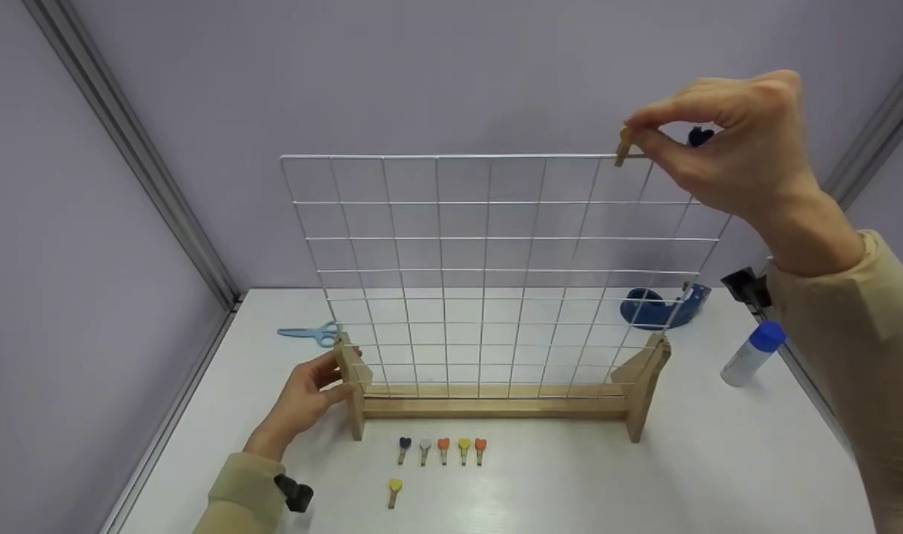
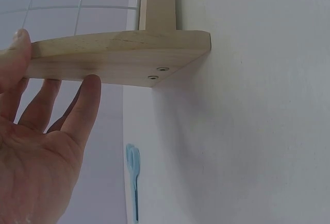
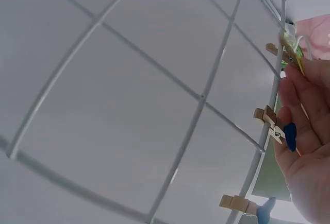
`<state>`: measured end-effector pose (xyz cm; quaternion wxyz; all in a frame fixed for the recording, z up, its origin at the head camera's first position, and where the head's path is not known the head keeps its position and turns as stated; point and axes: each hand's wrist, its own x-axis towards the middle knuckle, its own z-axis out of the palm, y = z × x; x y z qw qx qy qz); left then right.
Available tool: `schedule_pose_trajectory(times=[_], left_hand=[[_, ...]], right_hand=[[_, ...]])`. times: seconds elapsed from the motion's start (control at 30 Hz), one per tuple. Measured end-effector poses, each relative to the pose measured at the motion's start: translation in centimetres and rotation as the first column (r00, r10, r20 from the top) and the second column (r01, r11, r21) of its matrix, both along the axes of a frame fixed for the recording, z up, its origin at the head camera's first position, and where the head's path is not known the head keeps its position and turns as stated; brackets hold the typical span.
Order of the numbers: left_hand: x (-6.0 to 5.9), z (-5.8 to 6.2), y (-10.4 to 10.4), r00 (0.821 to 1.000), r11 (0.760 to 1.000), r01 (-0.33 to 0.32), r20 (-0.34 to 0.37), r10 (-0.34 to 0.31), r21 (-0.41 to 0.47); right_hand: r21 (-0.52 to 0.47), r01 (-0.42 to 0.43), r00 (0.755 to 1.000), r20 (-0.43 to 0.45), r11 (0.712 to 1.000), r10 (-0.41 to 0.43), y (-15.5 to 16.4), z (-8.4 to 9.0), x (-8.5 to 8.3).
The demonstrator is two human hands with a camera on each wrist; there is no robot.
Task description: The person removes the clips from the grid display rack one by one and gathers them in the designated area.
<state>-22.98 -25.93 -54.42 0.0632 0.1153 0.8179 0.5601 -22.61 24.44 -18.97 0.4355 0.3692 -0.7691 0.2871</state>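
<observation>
At the top wire of a white wire grid (image 1: 488, 239), toward its right end, my right hand (image 1: 748, 141) pinches a small clothespin with a yellow heart (image 1: 622, 144). The clothespin's wooden end overlaps the wire. Two clothespins with dark blue hearts sit on that wire near the hand, one beside the fingers (image 3: 290, 136) and another lower in the right wrist view (image 3: 264, 211). My left hand (image 1: 303, 397) grips the left side piece (image 1: 353, 389) of the wooden stand, thumb on one face and fingers on the other. The grid stands upright in this stand.
Before the stand lies a row of several heart clothespins (image 1: 443, 449) in dark blue, grey, orange and yellow. A single yellow-heart clothespin (image 1: 394, 492) lies nearer. Light blue scissors (image 1: 311, 334) lie behind left; a blue tape dispenser (image 1: 655, 310) and a blue-capped glue stick (image 1: 752, 354) are right.
</observation>
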Motion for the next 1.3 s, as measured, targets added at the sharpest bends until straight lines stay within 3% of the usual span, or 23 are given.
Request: schedule_pose_trajectory(times=[0.27,0.43,0.6,0.77,0.87,0.97,1.13,1.3], left_hand=[[0.2,0.1,0.1,1.000,1.000,0.009,-0.026,-0.010,-0.007],[0.3,0.1,0.3,1.000,1.000,-0.007,-0.021,0.006,-0.017],[0.0,0.1,0.3,1.000,0.999,-0.031,0.002,0.031,-0.017],[-0.1,-0.1,0.2,1.000,1.000,-0.023,-0.012,0.023,-0.009],[0.0,-0.2,0.1,1.000,1.000,-0.015,-0.007,0.015,-0.004],[-0.1,-0.2,0.1,1.000,1.000,-0.012,-0.008,0.012,-0.001],[-0.4,0.0,0.1,1.000,1.000,-0.019,-0.003,0.019,0.006],[-0.4,0.0,0.2,1.000,1.000,-0.018,0.002,0.018,-0.003]], right_hand=[[-0.102,0.002,0.998,-0.060,0.995,-0.009,-0.5,0.1,0.5],[-0.200,-0.109,0.993,-0.055,0.974,0.100,-1.8,-1.2,2.1],[-0.180,-0.256,0.966,-0.003,0.950,0.260,-3.6,-4.6,3.2],[-0.156,-0.348,0.907,0.194,0.925,0.374,-6.0,-10.9,3.9],[-0.195,-0.352,0.841,0.364,0.915,0.401,-7.9,-15.9,4.3],[-0.243,-0.305,0.747,0.539,0.921,0.390,-10.0,-20.6,4.7],[-0.292,-0.192,0.553,0.757,0.937,0.349,-13.8,-27.3,5.0],[-0.310,-0.082,0.322,0.891,0.947,0.320,-16.7,-33.3,5.5]])
